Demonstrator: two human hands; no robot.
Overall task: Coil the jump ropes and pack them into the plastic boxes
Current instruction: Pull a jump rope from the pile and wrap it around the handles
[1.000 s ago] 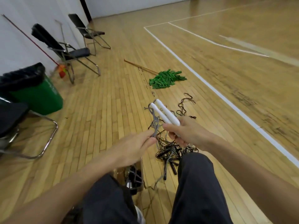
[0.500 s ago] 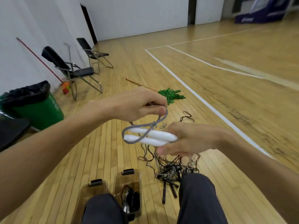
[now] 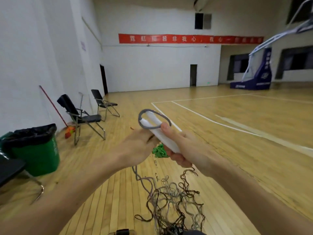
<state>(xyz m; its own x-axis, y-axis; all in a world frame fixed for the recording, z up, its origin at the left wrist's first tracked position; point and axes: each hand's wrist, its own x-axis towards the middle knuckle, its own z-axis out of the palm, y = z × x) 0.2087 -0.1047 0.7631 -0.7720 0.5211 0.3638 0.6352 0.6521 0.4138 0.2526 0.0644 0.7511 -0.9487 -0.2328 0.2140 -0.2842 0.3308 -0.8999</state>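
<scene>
My right hand (image 3: 184,150) grips the two white handles (image 3: 160,134) of a jump rope, held side by side and pointing up and to the left. Its grey rope (image 3: 144,125) runs in a loop around the handles' upper ends. My left hand (image 3: 135,148) is just left of the handles, and the grey rope hangs down from under it, so it seems to hold the rope. The rope drops into a tangle of dark and grey jump ropes (image 3: 171,202) on the floor. A latch of a plastic box (image 3: 123,232) shows at the bottom edge.
A wooden gym floor surrounds me. A green mop head (image 3: 159,151) lies behind my hands. At the left stand a green bin (image 3: 39,153), two folding chairs (image 3: 84,117) and a broom (image 3: 67,131). A blue basketball stand (image 3: 257,72) is far right.
The view has tilted up from the floor to the hall. Both hands rose with the handles, which turned from lying sideways to pointing up-left. The left hand dropped from above the handles to beside them.
</scene>
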